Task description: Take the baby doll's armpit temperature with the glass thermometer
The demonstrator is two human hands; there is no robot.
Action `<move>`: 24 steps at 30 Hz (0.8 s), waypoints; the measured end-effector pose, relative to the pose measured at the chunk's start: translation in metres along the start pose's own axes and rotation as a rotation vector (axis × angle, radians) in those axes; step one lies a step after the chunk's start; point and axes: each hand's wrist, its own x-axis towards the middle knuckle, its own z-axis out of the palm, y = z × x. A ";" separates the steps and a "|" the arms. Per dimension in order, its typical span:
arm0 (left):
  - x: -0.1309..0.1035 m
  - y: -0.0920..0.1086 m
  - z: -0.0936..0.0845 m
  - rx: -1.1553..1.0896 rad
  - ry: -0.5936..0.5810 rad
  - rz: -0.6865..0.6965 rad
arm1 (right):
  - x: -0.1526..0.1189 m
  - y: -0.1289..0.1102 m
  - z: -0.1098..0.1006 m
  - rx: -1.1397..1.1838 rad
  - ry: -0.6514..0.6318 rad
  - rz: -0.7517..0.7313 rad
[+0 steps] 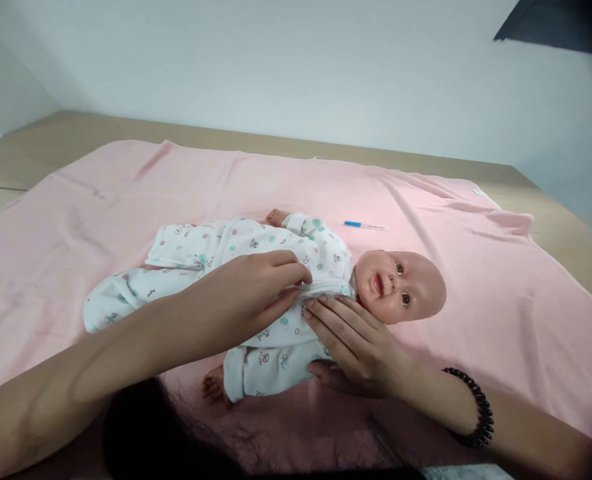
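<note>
— What have I got under the head camera?

— A baby doll [276,293] lies on its back on the pink blanket [76,220] spread over the table [21,160], long axis running left to right, head toward my right, feet to my left.

— And my hands?

— My left hand [249,293] reaches in from the left, palm down across the chest, its fingers [296,273] pinched narrow on the collar edge of the printed romper [256,247]. My right hand [356,347], a beaded bracelet [476,413] on its wrist, comes from below, its fingers [326,313] extended flat against the same collar fold just under the chin. Both touch the fabric; the left is the one gripping.

— Anything else nearby?

— A thin blue-tipped thermometer [366,226] beyond the doll's shoulder, well apart from both hands.
</note>
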 end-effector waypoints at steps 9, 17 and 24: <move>0.002 -0.003 0.004 0.060 -0.026 -0.029 | -0.003 -0.001 -0.002 0.038 -0.025 -0.027; 0.006 -0.001 0.006 0.127 -0.051 -0.054 | -0.002 -0.002 -0.002 0.006 -0.006 -0.002; 0.007 0.003 0.008 0.177 -0.090 -0.090 | -0.001 -0.002 0.000 -0.019 -0.054 0.022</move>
